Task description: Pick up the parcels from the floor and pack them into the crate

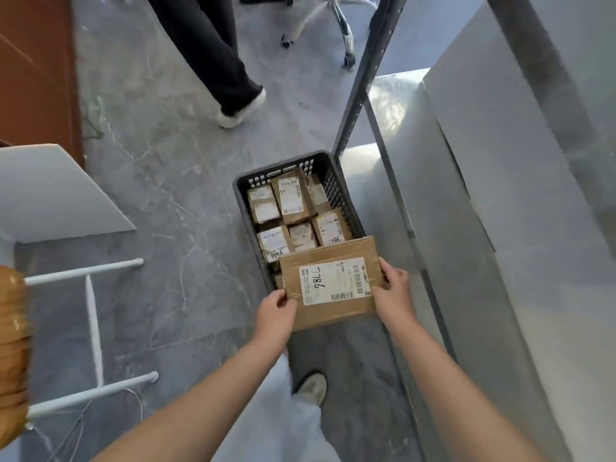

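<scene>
A flat brown cardboard parcel (333,285) with a white label marked "98LL" hangs over the near end of the black plastic crate (243,195). My left hand (275,315) grips its left edge and my right hand (395,288) grips its right edge. Several smaller brown parcels (290,201) with white labels fill the crate, packed side by side. The parcel I hold hides the crate's near end.
The crate stands on grey marble floor beside a grey metal shelf post (366,78) and shelving (500,195) at right. Another person's legs (216,61) stand beyond, near a wheeled chair base (340,25). A white rack (93,321) and white table (50,188) are at left.
</scene>
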Demonstrator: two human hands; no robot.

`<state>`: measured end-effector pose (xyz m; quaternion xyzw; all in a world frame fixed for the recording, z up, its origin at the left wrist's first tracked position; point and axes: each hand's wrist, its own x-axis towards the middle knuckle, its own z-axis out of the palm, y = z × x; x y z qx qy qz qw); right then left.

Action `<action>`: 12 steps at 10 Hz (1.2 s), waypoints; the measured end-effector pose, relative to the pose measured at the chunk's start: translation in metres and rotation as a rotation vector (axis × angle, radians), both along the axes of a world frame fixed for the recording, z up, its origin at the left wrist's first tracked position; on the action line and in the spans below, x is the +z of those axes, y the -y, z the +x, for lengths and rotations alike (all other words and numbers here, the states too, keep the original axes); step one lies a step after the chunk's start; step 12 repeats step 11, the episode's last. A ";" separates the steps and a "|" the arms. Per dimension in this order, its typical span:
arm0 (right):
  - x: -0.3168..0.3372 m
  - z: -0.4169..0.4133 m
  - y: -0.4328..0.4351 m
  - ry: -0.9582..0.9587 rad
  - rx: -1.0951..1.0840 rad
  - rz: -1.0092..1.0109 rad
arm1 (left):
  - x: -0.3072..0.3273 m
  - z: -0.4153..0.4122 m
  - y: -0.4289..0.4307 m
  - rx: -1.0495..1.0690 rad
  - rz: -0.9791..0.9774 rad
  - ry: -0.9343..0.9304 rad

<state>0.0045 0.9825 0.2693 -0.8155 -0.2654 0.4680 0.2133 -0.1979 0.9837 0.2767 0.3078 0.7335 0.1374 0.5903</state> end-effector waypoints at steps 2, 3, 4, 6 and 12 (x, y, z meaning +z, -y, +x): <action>-0.105 0.006 -0.035 -0.023 0.077 -0.153 | -0.098 0.004 -0.047 -0.057 -0.046 -0.034; -0.157 0.010 -0.045 -0.043 0.073 -0.202 | -0.152 0.010 -0.048 -0.098 -0.108 -0.097; -0.199 0.012 -0.049 -0.044 0.120 -0.249 | -0.201 0.020 -0.040 -0.132 -0.171 -0.198; -0.261 0.010 -0.056 -0.127 0.111 -0.256 | -0.268 0.033 -0.047 -0.137 -0.223 -0.348; -0.285 -0.009 -0.069 0.058 0.407 -0.389 | -0.279 0.055 -0.052 -0.277 -0.401 -0.555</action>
